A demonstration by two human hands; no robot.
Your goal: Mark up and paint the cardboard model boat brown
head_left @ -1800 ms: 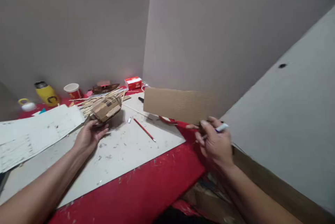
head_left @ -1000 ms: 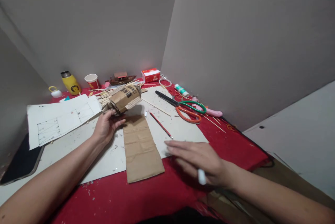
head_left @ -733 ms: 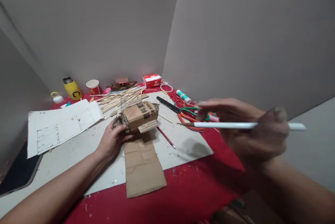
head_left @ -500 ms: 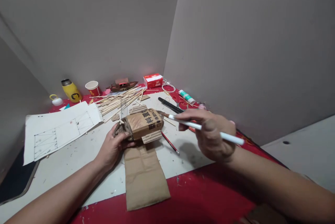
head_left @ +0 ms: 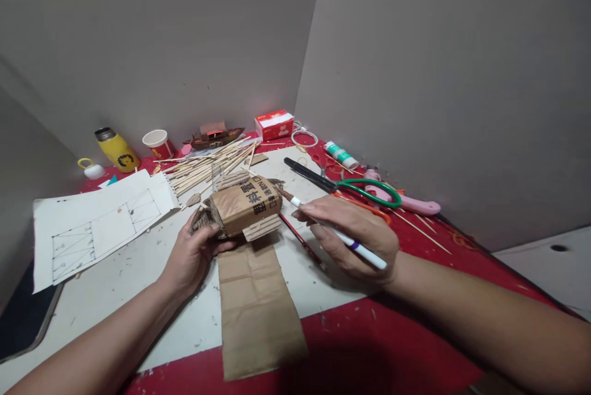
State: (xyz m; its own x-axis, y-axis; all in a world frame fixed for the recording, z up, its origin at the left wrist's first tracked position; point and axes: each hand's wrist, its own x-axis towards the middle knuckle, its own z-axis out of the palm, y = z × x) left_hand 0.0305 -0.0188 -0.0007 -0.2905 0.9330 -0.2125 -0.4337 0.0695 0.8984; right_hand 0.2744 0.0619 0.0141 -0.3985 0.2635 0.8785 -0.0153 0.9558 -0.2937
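Left hand (head_left: 191, 256) fingers grip brown cardboard model (head_left: 242, 209) at centre; right hand (head_left: 353, 235) fingers hold white pen (head_left: 339, 236), tip at model's right end — marking step, needs steady hold.

Head camera looks down, close, over the red table (head_left: 392, 346).

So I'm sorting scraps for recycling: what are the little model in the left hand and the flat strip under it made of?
The model looks like matte brown corrugated cardboard: fluted edges show, with black printed characters on top. The flat strip looks like plain brown cardboard too, creased across, unprinted.
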